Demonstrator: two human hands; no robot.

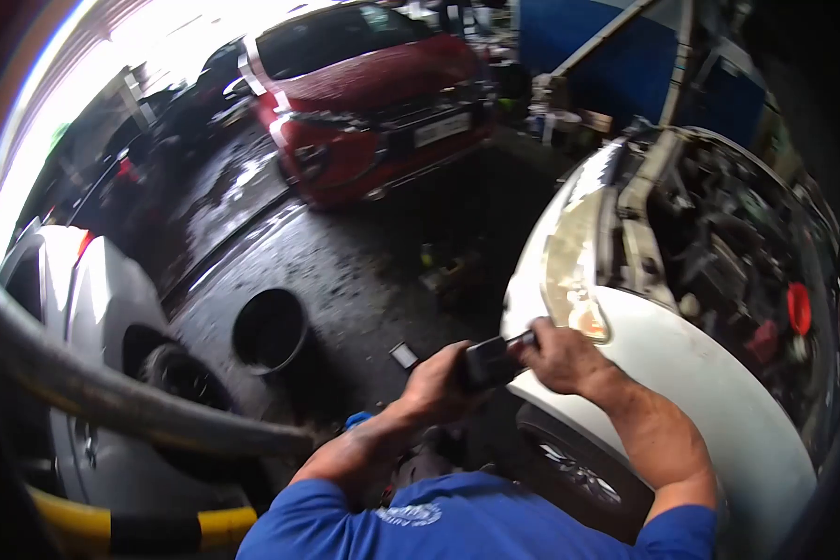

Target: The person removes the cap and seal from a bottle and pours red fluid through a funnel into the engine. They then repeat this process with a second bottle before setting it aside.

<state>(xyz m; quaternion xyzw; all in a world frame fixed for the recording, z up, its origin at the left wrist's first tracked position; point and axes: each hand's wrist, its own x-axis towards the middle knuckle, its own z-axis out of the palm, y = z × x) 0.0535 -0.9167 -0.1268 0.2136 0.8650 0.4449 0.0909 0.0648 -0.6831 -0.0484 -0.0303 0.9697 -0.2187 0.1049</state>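
My left hand [439, 381] is closed around the near end of a dark, blocky tool [488, 364], which looks like a cordless power tool. At its other end, a narrower part with a hint of red sits in the closed fingers of my right hand [562, 358]. Motion blur and the fingers hide its exact kind. The tool is held in the air beside the white front fender [681, 345] of a car, near its headlight [574, 266]. Below my right forearm is that car's front wheel [579, 467].
The white car's engine bay [719, 252] is exposed, with a red funnel [798, 308] inside. A black bucket [271, 331] stands on the dark floor. A red car [373, 103] is ahead, a silver car [112, 327] at left. A grey pole [149, 411] crosses the left foreground.
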